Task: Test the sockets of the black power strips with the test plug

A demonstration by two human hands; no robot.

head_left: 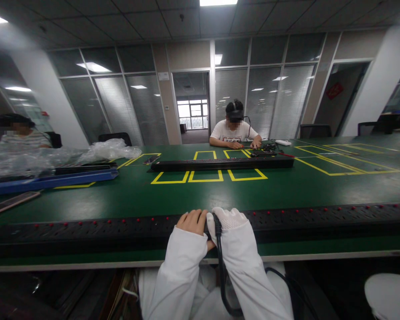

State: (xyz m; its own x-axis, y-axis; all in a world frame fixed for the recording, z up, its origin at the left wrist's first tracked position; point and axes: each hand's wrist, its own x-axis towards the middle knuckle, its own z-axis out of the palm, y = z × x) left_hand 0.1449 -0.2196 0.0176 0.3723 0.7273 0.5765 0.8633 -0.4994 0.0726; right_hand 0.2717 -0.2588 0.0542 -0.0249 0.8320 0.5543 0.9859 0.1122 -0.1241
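A long black power strip [120,229] with a row of red dots along its top lies across the near side of the table. My left hand [192,222], bare, is wrapped over the middle of this strip, its fingers on the top and its thumb low at the front. Right beside it, my right hand [231,218] wears a white dotted glove and grips the ribbed end of a black power cable [221,271] at the strip. From there the cable hangs down toward my lap. The cable's tip is hidden between my hands.
A second black power strip [220,164] lies farther back across yellow tape outlines [205,180]. At left are clear plastic wrap [110,149], a blue channel [53,181] and a phone [13,203]. A co-worker [235,131] sits opposite near dark cables [265,150]; another person [23,133] sits left.
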